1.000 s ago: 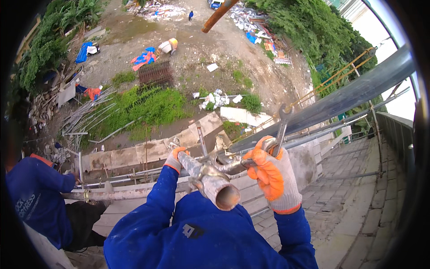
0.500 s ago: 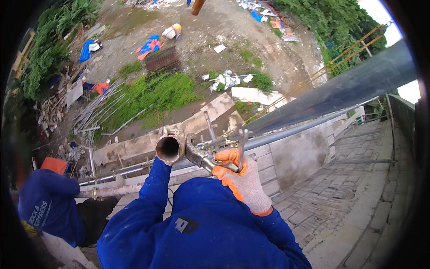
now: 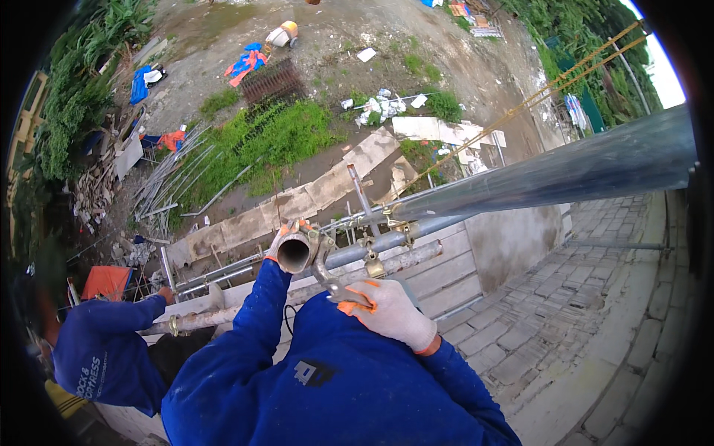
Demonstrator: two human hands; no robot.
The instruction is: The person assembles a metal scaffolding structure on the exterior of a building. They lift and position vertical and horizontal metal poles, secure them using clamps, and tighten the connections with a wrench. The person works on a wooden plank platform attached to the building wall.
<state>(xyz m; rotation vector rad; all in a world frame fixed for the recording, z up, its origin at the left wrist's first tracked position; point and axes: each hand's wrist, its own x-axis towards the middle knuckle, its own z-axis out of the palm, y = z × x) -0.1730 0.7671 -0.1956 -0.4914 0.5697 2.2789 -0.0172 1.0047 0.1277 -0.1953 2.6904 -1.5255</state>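
Left of the thick grey pole (image 3: 550,167), I see a pipe (image 3: 294,256), open end showing, gripped by the left hand (image 3: 280,236); the right hand (image 3: 393,309), near it, has closed fingers round a clamp (image 3: 323,272) beside the pipe.

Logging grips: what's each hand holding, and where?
Left hand: metal pipe, gripped around the outside by its near open end. Right hand: metal piece, held at its near end; can't tell exactly what it is.

Right hand (image 3: 394,312) curled, back upward
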